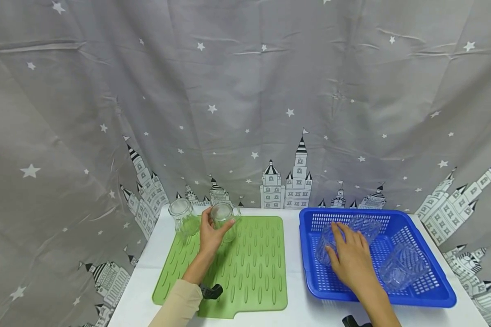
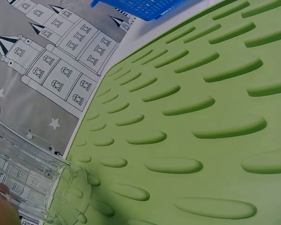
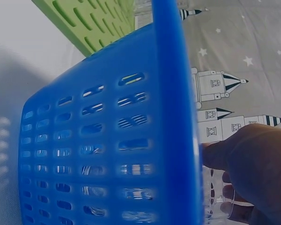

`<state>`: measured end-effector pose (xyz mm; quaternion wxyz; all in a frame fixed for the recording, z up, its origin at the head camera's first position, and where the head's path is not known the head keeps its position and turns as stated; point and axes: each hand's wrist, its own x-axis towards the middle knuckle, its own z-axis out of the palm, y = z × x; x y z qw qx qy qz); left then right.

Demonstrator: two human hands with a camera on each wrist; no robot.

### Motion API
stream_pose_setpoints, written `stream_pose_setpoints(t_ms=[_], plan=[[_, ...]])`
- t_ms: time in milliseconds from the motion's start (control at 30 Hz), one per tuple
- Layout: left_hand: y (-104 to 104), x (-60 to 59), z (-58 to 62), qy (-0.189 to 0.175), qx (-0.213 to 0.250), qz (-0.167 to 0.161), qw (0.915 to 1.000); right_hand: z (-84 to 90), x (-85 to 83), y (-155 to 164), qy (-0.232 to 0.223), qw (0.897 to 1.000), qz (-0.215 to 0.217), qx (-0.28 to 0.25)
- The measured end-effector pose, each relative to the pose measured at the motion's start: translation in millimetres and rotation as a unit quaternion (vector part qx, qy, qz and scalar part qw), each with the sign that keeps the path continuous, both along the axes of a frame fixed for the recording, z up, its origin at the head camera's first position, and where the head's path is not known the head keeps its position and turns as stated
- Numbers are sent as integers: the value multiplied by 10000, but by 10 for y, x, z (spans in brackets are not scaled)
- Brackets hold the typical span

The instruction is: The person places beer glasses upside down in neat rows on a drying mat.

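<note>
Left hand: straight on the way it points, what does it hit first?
Past the glass mug it holds, the left hand would probably meet the grey curtain first; the gap between is hard to judge.

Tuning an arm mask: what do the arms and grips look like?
Left grip ungloved; beige sleeve, black wrist piece. Right grip ungloved, forearm bare where visible; second black piece beside it, partly out of frame. No cables visible.

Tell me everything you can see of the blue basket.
The blue basket looks plastic, roughly rectangular, with slotted walls, a perforated base and a solid rim. It stands upright and open-topped on the white table, right of the green mat and apart from it. Clear glasses are inside, and the right hand reaches in.
</note>
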<state>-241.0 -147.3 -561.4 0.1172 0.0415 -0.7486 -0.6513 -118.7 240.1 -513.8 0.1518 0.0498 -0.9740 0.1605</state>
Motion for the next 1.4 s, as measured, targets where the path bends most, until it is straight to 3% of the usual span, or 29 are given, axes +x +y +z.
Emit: stream_pose_setpoints(t_ms=[600, 1000, 1400], plan=[[-57, 26, -22, 143, -185, -123, 9997, 36, 23, -10, -38, 10000, 6, -34], [-146, 110, -82, 227, -332, -112, 9991, 20, 20, 2, -65, 10000, -42, -26], [-323, 345, -221, 170, -469, -153, 9986, 30, 32, -16, -160, 9998, -65, -42]])
